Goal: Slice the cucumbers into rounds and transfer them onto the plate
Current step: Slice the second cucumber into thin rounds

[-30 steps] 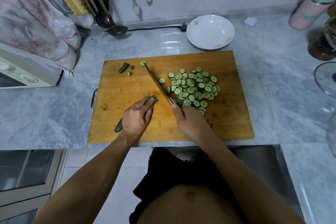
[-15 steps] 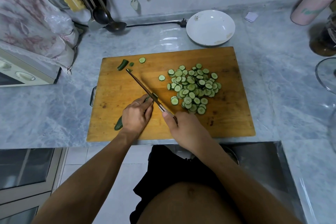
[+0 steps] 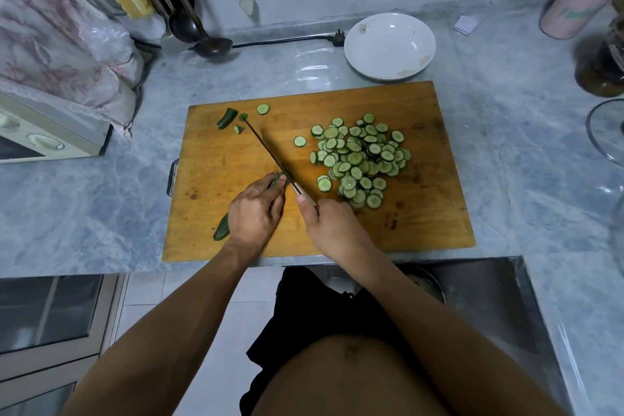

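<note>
Cucumber (image 3: 222, 230) diagonal, cut end far-right

Green cucumber rounds (image 3: 361, 159), white plate (image 3: 388, 44)

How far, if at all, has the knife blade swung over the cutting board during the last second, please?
Yes. The knife tip swung left across the cutting board, from the lone round at the far edge to the cucumber end.

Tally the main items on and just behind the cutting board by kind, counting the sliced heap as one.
Cutting board: 1
Knife: 1
Plate: 1
Cucumber being cut: 1
Heap of rounds: 1
Total: 5
</note>
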Tool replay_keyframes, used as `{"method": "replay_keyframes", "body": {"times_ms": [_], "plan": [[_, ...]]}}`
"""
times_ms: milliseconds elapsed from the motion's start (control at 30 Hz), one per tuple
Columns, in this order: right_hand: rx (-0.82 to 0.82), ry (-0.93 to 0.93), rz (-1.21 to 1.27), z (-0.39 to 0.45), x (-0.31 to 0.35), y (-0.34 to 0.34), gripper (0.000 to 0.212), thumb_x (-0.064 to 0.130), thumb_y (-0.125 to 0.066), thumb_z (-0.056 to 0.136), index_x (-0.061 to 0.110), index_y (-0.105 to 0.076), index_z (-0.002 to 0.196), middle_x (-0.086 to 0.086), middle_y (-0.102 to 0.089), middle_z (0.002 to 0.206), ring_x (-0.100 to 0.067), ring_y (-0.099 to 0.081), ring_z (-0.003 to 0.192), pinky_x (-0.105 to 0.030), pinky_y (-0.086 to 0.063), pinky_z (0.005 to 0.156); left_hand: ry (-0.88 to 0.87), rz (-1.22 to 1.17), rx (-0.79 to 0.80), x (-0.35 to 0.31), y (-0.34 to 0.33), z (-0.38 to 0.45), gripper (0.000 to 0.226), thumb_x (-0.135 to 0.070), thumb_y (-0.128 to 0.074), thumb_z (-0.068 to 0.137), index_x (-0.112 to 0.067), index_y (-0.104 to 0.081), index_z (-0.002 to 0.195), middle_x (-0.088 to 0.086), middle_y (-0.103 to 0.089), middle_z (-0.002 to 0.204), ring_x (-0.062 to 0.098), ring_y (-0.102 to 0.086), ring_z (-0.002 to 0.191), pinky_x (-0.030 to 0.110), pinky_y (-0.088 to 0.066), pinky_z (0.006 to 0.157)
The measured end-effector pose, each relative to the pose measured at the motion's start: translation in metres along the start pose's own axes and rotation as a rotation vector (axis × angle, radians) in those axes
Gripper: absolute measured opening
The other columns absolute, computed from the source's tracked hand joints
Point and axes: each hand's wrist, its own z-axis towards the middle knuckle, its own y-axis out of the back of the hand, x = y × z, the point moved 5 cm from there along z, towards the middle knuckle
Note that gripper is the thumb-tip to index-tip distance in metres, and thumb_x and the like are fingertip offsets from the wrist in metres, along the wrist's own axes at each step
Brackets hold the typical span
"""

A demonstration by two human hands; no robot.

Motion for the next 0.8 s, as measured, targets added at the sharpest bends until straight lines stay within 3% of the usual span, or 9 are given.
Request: {"method": "replay_keyframes", "body": {"times_ms": [167, 300, 467, 567, 800], "plan": [[-0.072, -0.017, 0.055, -0.001, -0.005, 0.015, 0.059, 0.050, -0.030, 0.104, 0.014, -0.043, 0.060, -0.004, -0.046, 0.057, -0.019, -0.047, 0.052, -0.033, -0.032, 0.049, -0.001, -0.015, -0.001, 0.002, -0.001, 0.000, 0.030, -0.023, -0.063, 0.089, -0.022, -0.071, 0.118, 0.004, -0.068, 0.122, 0.025, -0.069, 0.099, 0.030, -0.055, 0.071], [-0.062, -0.001, 0.035, -0.006, -0.011, 0.021, 0.058, 0.050, -0.029, 0.104, 0.014, -0.039, 0.059, -0.002, -0.040, 0.055, -0.016, -0.040, 0.048, -0.030, -0.026, 0.046, 0.003, -0.022, -0.013, 0.001, 0.002, 0.000, 0.029, -0.021, -0.063, 0.088, -0.020, -0.073, 0.115, 0.006, -0.069, 0.121, 0.026, -0.070, 0.096, 0.031, -0.055, 0.072], [-0.009, 0.064, 0.019, -0.021, -0.004, 0.023, 0.058, 0.049, -0.031, 0.104, 0.013, -0.038, 0.059, -0.004, -0.042, 0.056, -0.018, -0.043, 0.052, -0.025, -0.028, 0.048, 0.001, -0.040, -0.015, 0.000, 0.004, 0.000, 0.029, -0.022, -0.061, 0.089, -0.020, -0.072, 0.116, 0.007, -0.068, 0.123, 0.026, -0.070, 0.098, 0.031, -0.056, 0.072], [0.022, 0.084, -0.021, -0.027, 0.001, 0.018, 0.057, 0.052, -0.030, 0.103, 0.014, -0.040, 0.061, -0.004, -0.044, 0.060, -0.019, -0.045, 0.058, -0.035, -0.031, 0.054, -0.002, -0.044, -0.022, -0.001, 0.004, 0.001, 0.030, -0.028, -0.053, 0.092, -0.018, -0.074, 0.112, 0.008, -0.069, 0.121, 0.026, -0.070, 0.097, 0.032, -0.056, 0.072], [0.025, 0.079, -0.014, -0.031, 0.001, 0.016, 0.055, 0.055, -0.029, 0.102, 0.018, -0.039, 0.064, -0.004, -0.046, 0.067, -0.023, -0.048, 0.071, -0.032, -0.031, 0.063, 0.003, -0.051, -0.016, -0.002, 0.006, -0.001, 0.036, -0.032, -0.046, 0.093, -0.018, -0.075, 0.110, 0.007, -0.068, 0.122, 0.025, -0.069, 0.100, 0.030, -0.055, 0.073]]}}
